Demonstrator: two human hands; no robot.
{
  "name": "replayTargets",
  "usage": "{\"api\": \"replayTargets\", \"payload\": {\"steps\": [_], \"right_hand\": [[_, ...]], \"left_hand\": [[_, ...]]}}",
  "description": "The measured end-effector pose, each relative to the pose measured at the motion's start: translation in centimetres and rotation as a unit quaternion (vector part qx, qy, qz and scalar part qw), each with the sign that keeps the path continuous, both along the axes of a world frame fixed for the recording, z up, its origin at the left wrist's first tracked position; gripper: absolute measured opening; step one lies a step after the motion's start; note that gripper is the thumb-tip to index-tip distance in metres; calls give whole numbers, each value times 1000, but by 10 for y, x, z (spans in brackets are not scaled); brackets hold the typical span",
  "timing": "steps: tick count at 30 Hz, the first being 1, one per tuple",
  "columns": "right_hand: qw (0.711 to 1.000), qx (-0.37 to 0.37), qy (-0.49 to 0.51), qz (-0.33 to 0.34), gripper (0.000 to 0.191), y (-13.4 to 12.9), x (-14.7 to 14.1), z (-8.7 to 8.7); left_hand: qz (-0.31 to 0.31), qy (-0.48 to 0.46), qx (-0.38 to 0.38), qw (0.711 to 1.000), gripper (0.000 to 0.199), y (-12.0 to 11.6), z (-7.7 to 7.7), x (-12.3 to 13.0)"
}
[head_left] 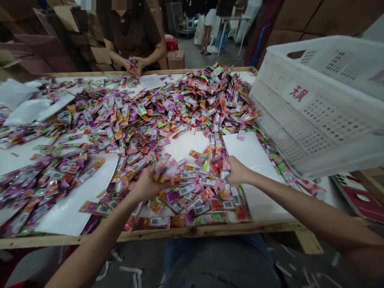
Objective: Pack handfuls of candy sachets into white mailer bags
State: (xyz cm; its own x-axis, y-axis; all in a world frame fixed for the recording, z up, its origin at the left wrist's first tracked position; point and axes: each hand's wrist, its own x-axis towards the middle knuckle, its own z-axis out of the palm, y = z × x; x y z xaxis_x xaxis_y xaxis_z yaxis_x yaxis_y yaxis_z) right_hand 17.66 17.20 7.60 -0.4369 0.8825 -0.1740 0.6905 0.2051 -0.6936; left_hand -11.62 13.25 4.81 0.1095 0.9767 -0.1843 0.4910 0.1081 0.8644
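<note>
Small colourful packets (210,96) with barcodes lie heaped across a white table with a wooden rim. My left hand (153,182) is closed around several packets (163,170), blurred by motion, just above the front of the pile. To the right, my right hand (235,171) grips a small bunch of packets (218,166), red and green ones among them. Between and below both hands, more packets (198,196) lie loosely spread near the table's front edge. A white bag or sheet (247,152) lies flat beside my right hand, and another white sheet (75,204) lies left of my left arm.
A white perforated plastic crate (318,104) stands tilted at the right side of the table. Across the table, a person (132,36) in a dark top holds packets. White bags (21,100) lie at the far left. Cardboard boxes (175,59) stand behind, and the wooden rim (210,231) runs along the front.
</note>
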Motion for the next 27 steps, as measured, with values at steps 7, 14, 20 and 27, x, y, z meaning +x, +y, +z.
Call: {"api": "replayTargets", "payload": {"steps": [7, 14, 20, 27], "right_hand": [[982, -36, -128, 136, 31, -27, 7, -22], [987, -17, -163, 0, 35, -34, 3, -46], [984, -89, -108, -107, 32, -20, 35, -37], [977, 10, -211, -33, 37, -15, 25, -18]], "left_hand": [[-168, 252, 23, 953, 24, -2, -36, 44], [-154, 225, 18, 962, 22, 2, -41, 28], [-143, 234, 20, 962, 22, 1, -42, 31], [-149, 237, 15, 960, 22, 4, -42, 31]]}}
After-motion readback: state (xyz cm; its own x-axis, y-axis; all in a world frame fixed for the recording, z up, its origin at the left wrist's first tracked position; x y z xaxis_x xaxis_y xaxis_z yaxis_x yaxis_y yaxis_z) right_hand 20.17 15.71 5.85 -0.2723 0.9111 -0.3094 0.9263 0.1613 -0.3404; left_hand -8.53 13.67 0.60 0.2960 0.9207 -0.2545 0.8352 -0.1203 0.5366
